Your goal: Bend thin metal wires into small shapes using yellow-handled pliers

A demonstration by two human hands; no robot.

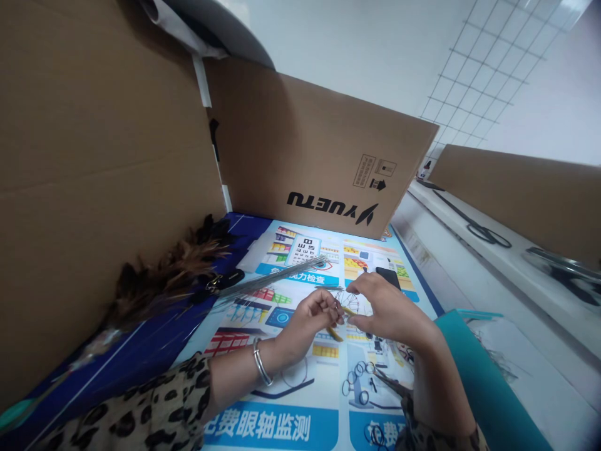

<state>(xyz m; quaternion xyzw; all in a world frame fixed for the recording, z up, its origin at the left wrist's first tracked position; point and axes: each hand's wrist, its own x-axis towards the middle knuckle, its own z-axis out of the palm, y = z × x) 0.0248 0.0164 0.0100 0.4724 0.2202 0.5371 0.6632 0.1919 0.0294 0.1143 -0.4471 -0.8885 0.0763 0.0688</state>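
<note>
While the left hand (312,319) and right hand (385,307) meet just above the middle of the poster (291,401), we're looking at fiddly wire work that seems only partway done. The left fingers (328,308) are closed tight around a short yellow piece (348,311), and the right fingers (359,289) are pinched together on a bit of thin wire (350,299) right against it, so both hands are full and nothing is slack. A handful of bent wire loops (359,376) lie on the poster near the right wrist, which we'd read as the finished pile, though it's hard to tell how many there are. A whole bundle of straight wires (272,280) sits off to the left, touching the feather duster (173,269), so we'd guess plenty is left to bend. A black flat thing (387,277) lies just beyond the right hand; phone maybe, can't say.

As for writing: the cardboard box (319,144) standing at the back of the surface says "YUETU" in black, upside down from here, with small handling icons beside it. The poster has an eye chart picture with "力检查" under it and big white "费眼轴监测" along the bottom edge, the first character hidden by the sleeve.
</note>
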